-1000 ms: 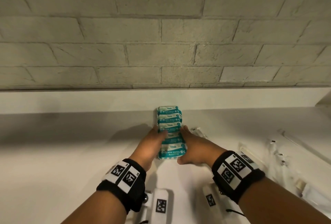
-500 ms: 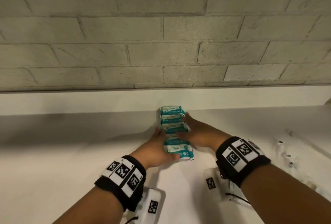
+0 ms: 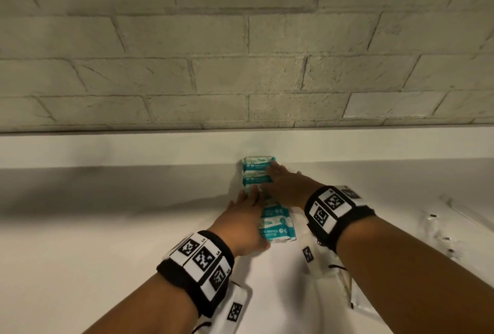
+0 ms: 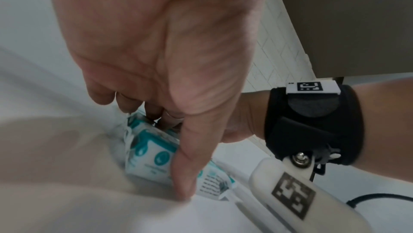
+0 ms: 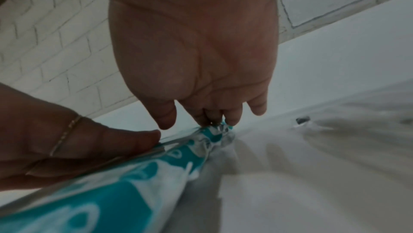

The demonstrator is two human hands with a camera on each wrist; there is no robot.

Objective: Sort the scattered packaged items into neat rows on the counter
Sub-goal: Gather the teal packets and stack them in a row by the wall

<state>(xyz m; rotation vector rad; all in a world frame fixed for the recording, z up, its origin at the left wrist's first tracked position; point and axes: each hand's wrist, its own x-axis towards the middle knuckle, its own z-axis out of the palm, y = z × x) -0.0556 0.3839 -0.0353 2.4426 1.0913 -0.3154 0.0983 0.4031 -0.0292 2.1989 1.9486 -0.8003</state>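
A white counter [image 3: 80, 240] runs below a pale brick wall [image 3: 240, 66]. A row of teal-and-white wipe packets [image 3: 278, 226] reaches from the wall's base toward the person. The left hand [image 3: 244, 222] lies flat against the row's left side, fingers straight, gripping nothing. The right hand [image 3: 287, 186] presses straight fingers on the packets nearest the wall, also gripping nothing.

White counter [image 3: 80, 226]; row of teal wipe packs [image 3: 278, 226]; clear packets [image 3: 441, 237] at right.

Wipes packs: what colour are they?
Teal and white wipes packs, clearest in the head view.
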